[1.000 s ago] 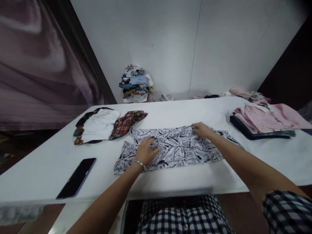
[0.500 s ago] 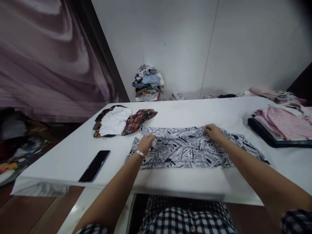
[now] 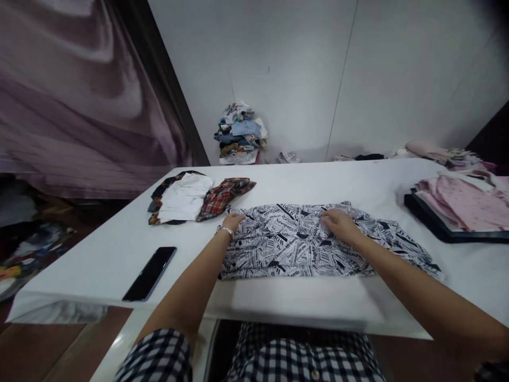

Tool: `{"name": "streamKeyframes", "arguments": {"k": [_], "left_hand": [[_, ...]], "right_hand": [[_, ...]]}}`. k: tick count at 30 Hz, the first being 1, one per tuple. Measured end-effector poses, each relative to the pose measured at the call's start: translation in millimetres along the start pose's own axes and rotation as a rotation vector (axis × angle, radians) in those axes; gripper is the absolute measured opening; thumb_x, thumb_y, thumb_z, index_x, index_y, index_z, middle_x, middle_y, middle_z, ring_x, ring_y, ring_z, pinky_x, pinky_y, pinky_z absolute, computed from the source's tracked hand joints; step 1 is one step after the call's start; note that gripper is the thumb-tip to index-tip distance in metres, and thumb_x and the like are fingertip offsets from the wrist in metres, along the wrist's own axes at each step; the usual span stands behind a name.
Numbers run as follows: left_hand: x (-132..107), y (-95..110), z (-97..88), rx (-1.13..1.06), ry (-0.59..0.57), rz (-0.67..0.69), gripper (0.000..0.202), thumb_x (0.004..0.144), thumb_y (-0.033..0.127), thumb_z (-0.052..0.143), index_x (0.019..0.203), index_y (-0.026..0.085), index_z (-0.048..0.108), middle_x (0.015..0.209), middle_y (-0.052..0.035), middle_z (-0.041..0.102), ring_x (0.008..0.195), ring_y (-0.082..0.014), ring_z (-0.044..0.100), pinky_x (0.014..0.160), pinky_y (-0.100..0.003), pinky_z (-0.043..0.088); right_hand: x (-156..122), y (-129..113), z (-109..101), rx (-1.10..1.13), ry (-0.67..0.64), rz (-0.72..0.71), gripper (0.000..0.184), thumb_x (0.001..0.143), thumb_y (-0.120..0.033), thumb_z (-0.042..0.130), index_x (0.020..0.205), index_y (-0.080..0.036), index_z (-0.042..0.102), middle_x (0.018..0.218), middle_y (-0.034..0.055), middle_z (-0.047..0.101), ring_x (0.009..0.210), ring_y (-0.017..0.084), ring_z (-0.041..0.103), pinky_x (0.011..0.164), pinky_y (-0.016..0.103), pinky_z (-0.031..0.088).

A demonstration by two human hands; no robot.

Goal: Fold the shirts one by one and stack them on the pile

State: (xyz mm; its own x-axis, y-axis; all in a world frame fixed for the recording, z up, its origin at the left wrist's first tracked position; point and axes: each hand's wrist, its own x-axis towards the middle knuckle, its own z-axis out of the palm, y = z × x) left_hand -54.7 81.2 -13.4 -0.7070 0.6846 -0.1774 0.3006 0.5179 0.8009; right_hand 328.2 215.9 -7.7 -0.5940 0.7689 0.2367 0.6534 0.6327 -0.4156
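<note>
A white garment with black newspaper print [image 3: 302,244] lies spread flat on the white table [image 3: 302,302] in front of me. My left hand [image 3: 231,221], with a bracelet on the wrist, rests at the garment's far left corner, fingers curled on the cloth edge. My right hand [image 3: 338,224] lies on the garment's upper middle, fingers pressed down on the fabric.
A dark phone [image 3: 150,273] lies near the table's left front edge. A white and plaid heap of clothes [image 3: 194,197] sits behind it. Folded pink garments on a dark stack [image 3: 457,207] are at the right. A pile of clothes [image 3: 240,133] rests against the far wall.
The left part of the garment has been drawn out and flattened. My left hand moved up to the far left corner; my right hand slid slightly left on the cloth.
</note>
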Motion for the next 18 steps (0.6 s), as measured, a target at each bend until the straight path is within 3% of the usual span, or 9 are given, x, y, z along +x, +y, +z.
{"name": "streamKeyframes", "arguments": {"k": [3,6,11,13,15,18], "left_hand": [[-2,5,1.0,0.009,0.097,0.0,0.041,0.072,0.022,0.063,0.112,0.013,0.061,0.114,-0.0122,0.065,0.108,-0.0228,0.058,0.091,-0.029,0.043],[-4,6,-4.3,0.026,0.17,0.082,0.045,0.078,0.025,0.057,0.121,0.013,0.057,0.111,-0.0097,0.067,0.103,-0.0213,0.061,0.087,-0.029,0.046],[-11,-8,-14.3,0.376,0.128,0.159,0.048,0.072,0.022,0.063,0.12,0.015,0.059,0.115,-0.0134,0.066,0.107,-0.0267,0.06,0.091,-0.034,0.045],[-12,-10,-18.2,0.435,0.122,0.148,0.052,0.075,0.029,0.062,0.125,0.013,0.055,0.116,-0.0157,0.066,0.108,-0.0292,0.061,0.091,-0.037,0.045],[-11,-6,-21.7,0.49,0.151,0.163,0.056,0.08,0.039,0.056,0.129,0.012,0.051,0.119,-0.0169,0.064,0.111,-0.03,0.059,0.092,-0.038,0.045],[-6,2,-23.2,0.605,0.167,0.181,0.06,0.081,0.05,0.051,0.126,0.01,0.052,0.124,-0.0208,0.06,0.114,-0.0322,0.057,0.09,-0.039,0.046]], "right_hand": [[-12,-6,10,0.059,-0.072,-0.053,0.042,0.085,-0.046,0.052,0.114,-0.019,0.065,0.118,0.0104,0.064,0.109,0.026,0.056,0.092,0.037,0.044],[-20,-4,16,0.027,-0.15,-0.11,0.034,0.083,-0.039,0.056,0.108,-0.019,0.069,0.116,0.0105,0.065,0.113,0.026,0.055,0.098,0.039,0.041],[-24,3,6,0.067,-0.212,-0.121,0.024,0.084,-0.029,0.052,0.091,-0.02,0.073,0.102,0.0066,0.07,0.099,0.021,0.062,0.092,0.032,0.045],[-18,9,-4,0.067,-0.195,-0.02,0.024,0.084,-0.029,0.051,0.09,-0.021,0.072,0.097,0.004,0.072,0.091,0.019,0.064,0.083,0.028,0.047],[-8,19,-17,-0.004,-0.108,0.168,0.026,0.086,-0.03,0.048,0.094,-0.022,0.072,0.099,0.0032,0.072,0.092,0.019,0.064,0.08,0.026,0.046],[8,44,-36,-0.137,0.013,0.476,0.035,0.088,-0.034,0.045,0.107,-0.017,0.069,0.109,0.0089,0.069,0.101,0.023,0.062,0.082,0.027,0.046]]}}
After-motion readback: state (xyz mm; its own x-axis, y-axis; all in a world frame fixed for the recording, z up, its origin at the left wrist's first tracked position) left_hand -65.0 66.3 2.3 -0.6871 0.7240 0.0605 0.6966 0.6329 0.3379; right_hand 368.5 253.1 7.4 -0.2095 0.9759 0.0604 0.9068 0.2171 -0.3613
